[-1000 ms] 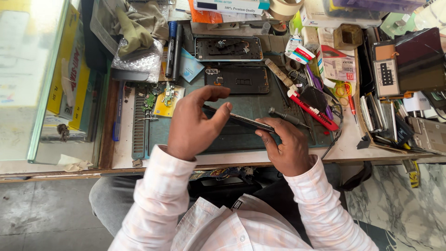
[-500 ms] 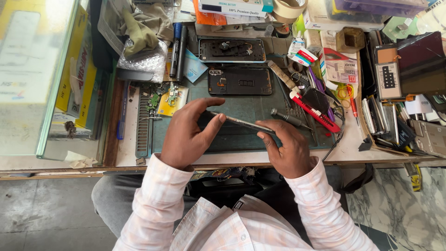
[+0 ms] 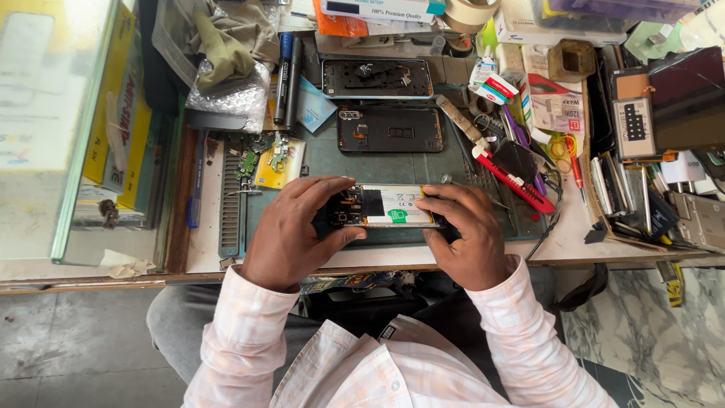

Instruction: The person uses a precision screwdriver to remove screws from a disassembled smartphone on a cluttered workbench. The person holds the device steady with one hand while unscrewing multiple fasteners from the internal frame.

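shirt: pale pink-and-white check | sleeves: long, buttoned cuffs | front: white buttons | trousers: grey

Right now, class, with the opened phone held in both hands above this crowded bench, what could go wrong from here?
1. The opened phone is gripped only at its ends by the left hand and right hand, near the bench edge; it could slip and fall.
2. Its battery and circuit parts face up, so fingers might press on them.
3. The red utility knife lies close to the right hand.
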